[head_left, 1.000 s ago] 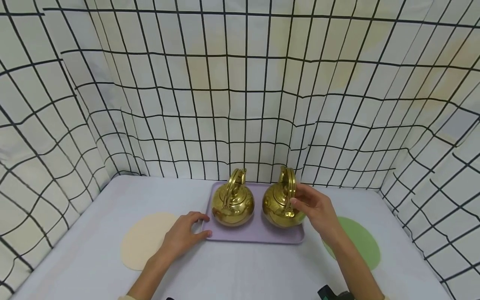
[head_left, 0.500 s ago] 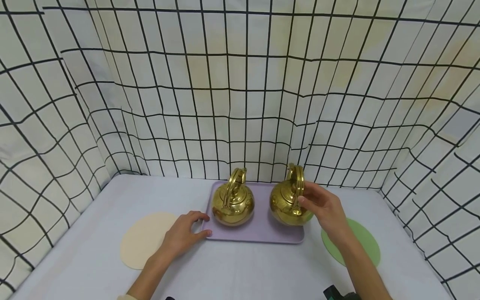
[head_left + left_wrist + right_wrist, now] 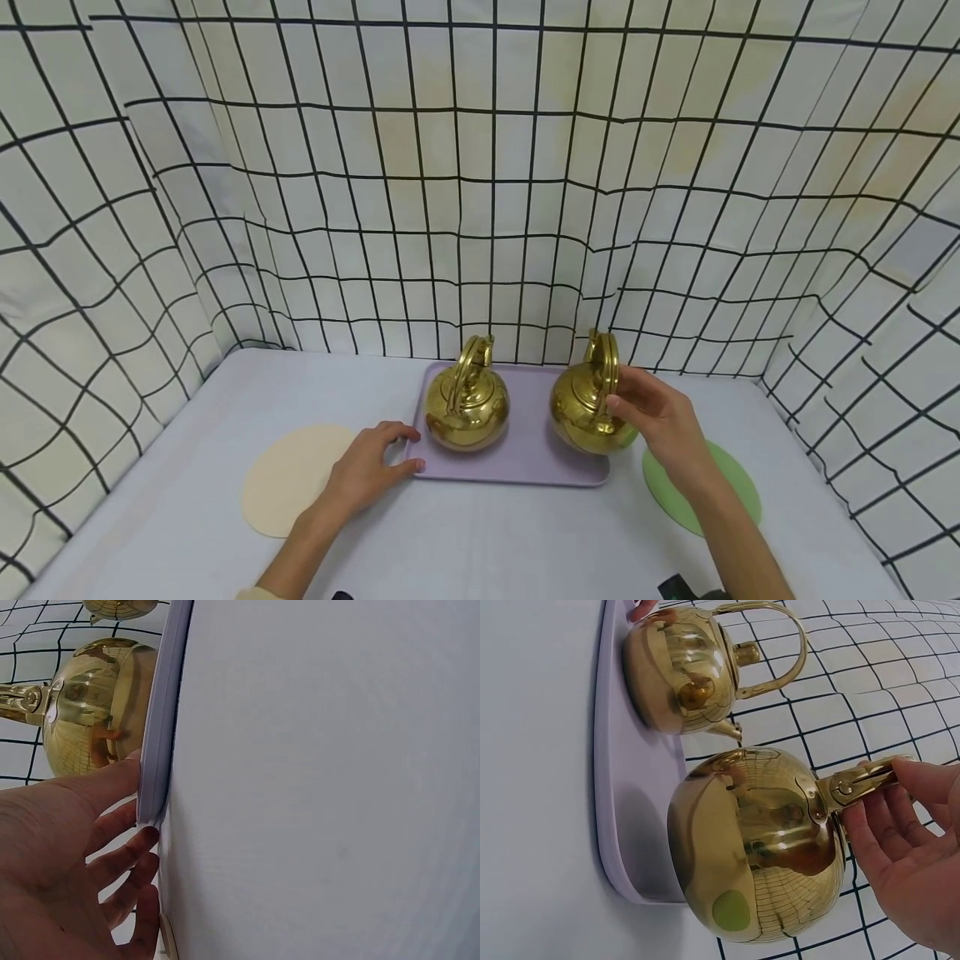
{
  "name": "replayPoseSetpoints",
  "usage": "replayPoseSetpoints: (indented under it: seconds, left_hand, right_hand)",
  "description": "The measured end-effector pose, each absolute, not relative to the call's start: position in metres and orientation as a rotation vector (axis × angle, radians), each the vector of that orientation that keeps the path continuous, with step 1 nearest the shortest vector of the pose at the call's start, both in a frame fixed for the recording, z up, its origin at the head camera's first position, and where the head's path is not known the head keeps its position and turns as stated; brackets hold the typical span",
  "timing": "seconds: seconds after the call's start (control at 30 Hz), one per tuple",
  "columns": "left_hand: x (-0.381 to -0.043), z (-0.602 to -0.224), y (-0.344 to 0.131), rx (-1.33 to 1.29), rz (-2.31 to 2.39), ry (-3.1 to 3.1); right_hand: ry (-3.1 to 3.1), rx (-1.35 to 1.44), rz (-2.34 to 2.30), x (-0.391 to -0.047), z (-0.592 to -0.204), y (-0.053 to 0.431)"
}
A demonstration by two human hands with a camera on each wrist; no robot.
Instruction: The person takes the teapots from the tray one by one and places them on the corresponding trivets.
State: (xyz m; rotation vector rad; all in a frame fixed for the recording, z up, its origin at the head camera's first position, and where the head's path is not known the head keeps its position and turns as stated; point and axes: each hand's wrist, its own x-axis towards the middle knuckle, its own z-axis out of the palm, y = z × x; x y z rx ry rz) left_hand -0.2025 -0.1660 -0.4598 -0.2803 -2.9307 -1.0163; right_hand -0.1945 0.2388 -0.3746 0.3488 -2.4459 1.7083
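1. Gripping the handle (image 3: 866,781) of the right kettle (image 3: 581,417), the right hand (image 3: 663,417) had its thumb and fingers clamped on that gold-coloured arch.
2. The right kettle hung over the right end of the lilac tray (image 3: 480,471), its base apparently just clear of the surface in the right wrist view (a green patch (image 3: 731,910) shone on its polished lower side).
3. The left kettle (image 3: 465,417) stood upright toward the lilac tray's left end, apart from its twin, its own handle arching over the lid.
4. The left hand (image 3: 363,471) touched the lilac tray's left end, thumb and fingers spread apart.
5. On the white table (image 3: 510,542), a cream disc (image 3: 288,479) lay left of the lilac tray and a green disc (image 3: 738,483) lay to its right, partly hidden by the right forearm.
6. Behind everything rose a white backdrop (image 3: 513,208) with black grid lines.
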Motion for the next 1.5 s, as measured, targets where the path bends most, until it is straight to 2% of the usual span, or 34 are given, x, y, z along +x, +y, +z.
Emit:
replayPoseSetpoints:
  seconds: [1.5]
  left_hand:
    - [-0.202, -0.461, -0.166, -0.263, -1.043, -2.933]
  right_hand:
    - [-2.444, 0.277, 1.663, -0.175, -0.371, 0.274]
